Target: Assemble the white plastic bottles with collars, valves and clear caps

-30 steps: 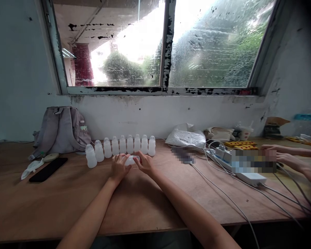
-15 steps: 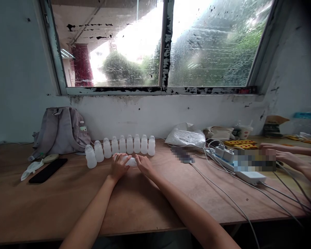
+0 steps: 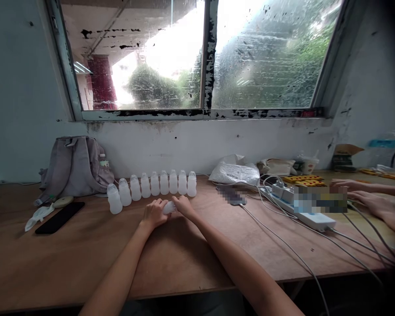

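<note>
Between both hands, low over the table, lies a frosted white baby bottle [image 3: 168, 208], tipped on its side. My left hand [image 3: 156, 212] wraps round one end of it. The fingers of my right hand [image 3: 181, 205] close on its other end, where the clear cap seems to be; they hide most of that end. Behind the hands, several matching baby bottles [image 3: 145, 185] stand upright in a curved row, each with a clear domed cap. The nearest bottle [image 3: 114, 199] of the row is at its left end.
A grey backpack [image 3: 77, 166] leans on the wall at left, near a black phone [image 3: 59, 217]. To the right are a silver bubble bag [image 3: 234, 170], a white power strip [image 3: 317, 219] and trailing cables. Another person's hands [image 3: 365, 199] work at the far right.
The bottle in my hands has turned from lying almost level to a slant, its right end higher. My right hand has shifted slightly and closed round the cap end.
</note>
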`<action>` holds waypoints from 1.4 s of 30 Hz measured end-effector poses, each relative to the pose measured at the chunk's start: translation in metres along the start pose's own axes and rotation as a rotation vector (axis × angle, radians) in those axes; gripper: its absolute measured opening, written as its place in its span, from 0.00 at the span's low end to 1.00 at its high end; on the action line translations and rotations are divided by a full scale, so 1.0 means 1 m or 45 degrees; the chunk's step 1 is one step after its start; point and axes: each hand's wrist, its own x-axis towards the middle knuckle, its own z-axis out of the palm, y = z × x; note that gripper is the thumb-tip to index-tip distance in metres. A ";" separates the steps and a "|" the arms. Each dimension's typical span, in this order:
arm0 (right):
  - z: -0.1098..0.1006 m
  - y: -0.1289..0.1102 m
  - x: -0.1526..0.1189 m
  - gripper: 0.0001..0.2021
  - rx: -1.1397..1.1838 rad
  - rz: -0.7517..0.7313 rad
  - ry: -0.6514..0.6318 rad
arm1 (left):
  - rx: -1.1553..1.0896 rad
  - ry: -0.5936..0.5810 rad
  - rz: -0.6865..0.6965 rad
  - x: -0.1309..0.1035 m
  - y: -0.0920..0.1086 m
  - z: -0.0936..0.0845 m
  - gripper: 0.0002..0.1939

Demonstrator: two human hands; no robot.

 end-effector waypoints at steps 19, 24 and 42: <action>-0.023 0.013 0.005 0.20 -0.058 -0.372 -0.006 | -0.443 -0.109 -0.154 0.007 0.007 -0.002 0.22; -0.026 0.009 0.003 0.21 -0.075 -0.410 0.009 | -0.585 -0.134 -0.234 0.008 0.006 -0.004 0.22; -0.030 0.003 -0.002 0.22 -0.190 -0.492 0.094 | -0.944 -0.198 -0.247 0.011 -0.002 -0.002 0.22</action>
